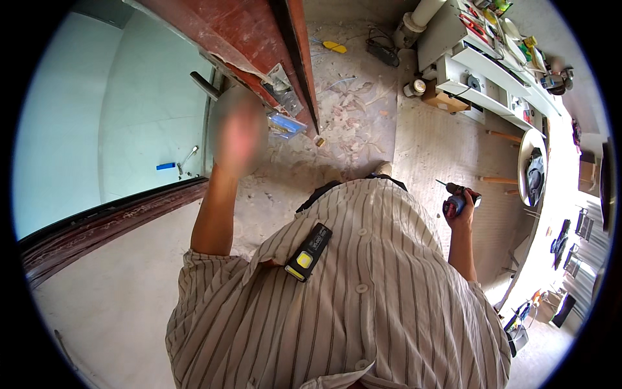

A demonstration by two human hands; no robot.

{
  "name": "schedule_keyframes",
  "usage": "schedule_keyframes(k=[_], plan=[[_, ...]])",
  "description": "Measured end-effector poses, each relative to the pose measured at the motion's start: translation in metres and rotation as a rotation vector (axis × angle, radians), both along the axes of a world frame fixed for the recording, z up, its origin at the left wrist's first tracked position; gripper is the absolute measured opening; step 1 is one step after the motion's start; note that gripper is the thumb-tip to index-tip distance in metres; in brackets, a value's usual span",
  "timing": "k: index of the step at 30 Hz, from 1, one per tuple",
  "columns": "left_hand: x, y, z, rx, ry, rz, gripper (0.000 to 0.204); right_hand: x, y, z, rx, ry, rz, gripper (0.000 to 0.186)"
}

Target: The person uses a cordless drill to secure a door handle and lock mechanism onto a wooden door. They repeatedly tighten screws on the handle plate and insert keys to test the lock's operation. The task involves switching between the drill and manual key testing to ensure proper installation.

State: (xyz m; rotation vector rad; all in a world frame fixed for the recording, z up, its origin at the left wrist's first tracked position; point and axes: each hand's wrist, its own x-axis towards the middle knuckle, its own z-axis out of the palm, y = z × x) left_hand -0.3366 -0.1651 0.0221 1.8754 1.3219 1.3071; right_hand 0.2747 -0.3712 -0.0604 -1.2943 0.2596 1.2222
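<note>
My right hand (461, 217) is wrapped round the grip of a cordless drill (455, 202), held out at my right side with its thin bit pointing left. Up at the left, my left hand (240, 137) is raised beside the edge of a reddish-brown door (240, 32). A blur covers that hand, so its fingers do not show. Just right of it is a clear and blue plastic packet (285, 125). A dark lever handle (205, 85) sticks out above the hand. Clipped to my striped shirt is a small black work light (308, 253), lit yellow.
White drawers (479, 78) stand at the far right, one pulled out, tools heaped on top. A round stool (532, 168) holds dark cloth. Debris, a yellow tool (335, 47) and a black corded object (382, 50) lie on the dusty floor. A blue item (166, 166) lies at the left.
</note>
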Motion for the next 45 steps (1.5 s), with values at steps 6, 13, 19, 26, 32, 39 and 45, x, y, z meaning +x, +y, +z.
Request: schedule_keyframes(k=[6, 13, 19, 26, 32, 39, 45], plan=[[-0.010, -0.013, 0.011, -0.142, 0.482, -0.056, 0.026, 0.002, 0.012, 0.015, -0.020, 0.022, 0.077, 0.008], [-0.011, -0.006, 0.003, -0.168, 0.296, -0.002, 0.012, 0.001, 0.025, 0.031, 0.052, -0.091, 0.134, 0.007], [0.005, -0.026, 0.019, -0.002, -0.245, -0.108, 0.010, -0.013, 0.046, 0.049, 0.036, -0.122, 0.139, 0.007], [0.041, -0.090, 0.028, -0.615, -0.270, 0.097, 0.027, -0.038, 0.065, 0.076, 0.045, -0.178, 0.233, 0.014], [0.095, -0.123, -0.004, -0.711, -0.017, -0.021, 0.030, -0.046, 0.125, 0.076, 0.287, -0.033, 0.344, 0.021], [0.129, -0.120, -0.050, -0.643, 0.045, -0.025, 0.021, 0.015, 0.249, 0.043, 0.371, 0.106, 0.048, 0.022], [0.190, -0.096, -0.082, -0.641, 0.156, 0.176, 0.017, 0.136, 0.396, -0.005, 0.435, 0.009, -0.095, 0.026]])
